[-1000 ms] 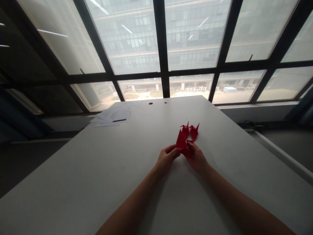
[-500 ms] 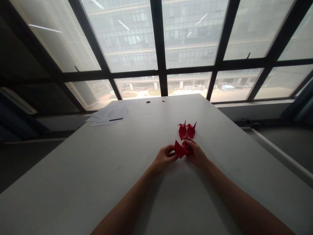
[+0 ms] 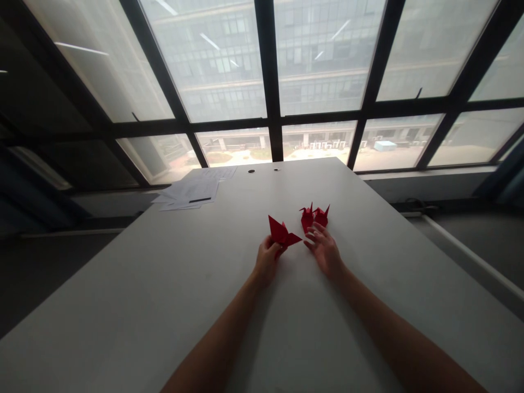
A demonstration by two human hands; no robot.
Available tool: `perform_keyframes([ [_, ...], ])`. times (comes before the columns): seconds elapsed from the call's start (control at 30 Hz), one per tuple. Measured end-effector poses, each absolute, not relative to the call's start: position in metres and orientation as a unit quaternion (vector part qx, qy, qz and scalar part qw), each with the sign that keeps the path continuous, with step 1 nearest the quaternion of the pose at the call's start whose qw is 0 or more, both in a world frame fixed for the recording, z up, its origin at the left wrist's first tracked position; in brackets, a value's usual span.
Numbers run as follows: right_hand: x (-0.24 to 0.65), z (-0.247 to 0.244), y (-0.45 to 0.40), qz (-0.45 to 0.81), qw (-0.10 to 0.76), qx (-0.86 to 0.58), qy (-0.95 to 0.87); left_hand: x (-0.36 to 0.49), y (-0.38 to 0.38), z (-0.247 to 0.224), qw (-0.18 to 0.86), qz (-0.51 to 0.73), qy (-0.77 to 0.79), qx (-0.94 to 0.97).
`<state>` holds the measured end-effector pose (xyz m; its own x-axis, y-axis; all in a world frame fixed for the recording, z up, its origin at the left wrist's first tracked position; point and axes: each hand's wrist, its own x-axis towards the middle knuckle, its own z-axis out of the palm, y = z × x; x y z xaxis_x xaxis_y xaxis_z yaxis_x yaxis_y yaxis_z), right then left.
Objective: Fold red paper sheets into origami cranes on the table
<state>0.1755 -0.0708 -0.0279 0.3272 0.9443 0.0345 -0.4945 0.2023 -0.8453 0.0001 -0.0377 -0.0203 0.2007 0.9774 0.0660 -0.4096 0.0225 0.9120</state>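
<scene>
My left hand [image 3: 267, 261] pinches a red folded paper piece [image 3: 280, 233] from below, holding it above the white table. One pointed flap of the paper rises to the upper left and another points right. My right hand [image 3: 325, 252] has its fingers spread and holds nothing, just right of the paper's tip. Beyond its fingertips, two red paper cranes stand side by side, a left crane [image 3: 307, 216] and a right crane [image 3: 322, 215]. The fingers of my right hand hide part of their lower edges.
White printed papers [image 3: 190, 190] with a dark pen-like strip [image 3: 200, 200] lie at the back left of the white table [image 3: 164, 289]. Two small holes are near the table's far edge. Large windows with dark frames [image 3: 273, 82] stand behind it.
My left hand has moved left and turned with the red paper. My right hand has let go of that paper and opened. The two cranes stand as before.
</scene>
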Motion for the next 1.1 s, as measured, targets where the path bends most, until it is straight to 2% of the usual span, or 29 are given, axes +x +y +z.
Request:
perform_keyframes([
  [0.07, 0.167, -0.027, -0.076, 0.377, 0.716, -0.434, -0.397, -0.002, -0.039, -0.019, 0.558, 0.567, 0.376, 0.475],
  [0.13, 0.157, -0.026, -0.083, 0.279, 0.673, -0.464, -0.504, -0.003, -0.044, -0.016, 0.466, 0.566, 0.422, 0.533],
  [0.27, 0.142, -0.026, -0.090, 0.213, 0.621, -0.478, -0.583, -0.001, -0.056, -0.010, 0.360, 0.544, 0.421, 0.630],
  [0.5, 0.144, -0.033, -0.081, 0.287, 0.676, -0.463, -0.497, 0.003, -0.061, -0.011, 0.352, 0.513, 0.370, 0.690],
  [0.8, 0.140, -0.026, -0.089, 0.287, 0.630, -0.474, -0.545, -0.008, -0.058, -0.014, 0.364, 0.486, 0.380, 0.698],
  [1.0, 0.142, -0.024, -0.090, 0.270, 0.653, -0.479, -0.521, -0.009, -0.058, -0.013, 0.394, 0.488, 0.329, 0.706],
  [1.1, 0.142, -0.026, -0.088, 0.278, 0.672, -0.473, -0.498, -0.009, -0.061, -0.010, 0.356, 0.485, 0.320, 0.732],
])
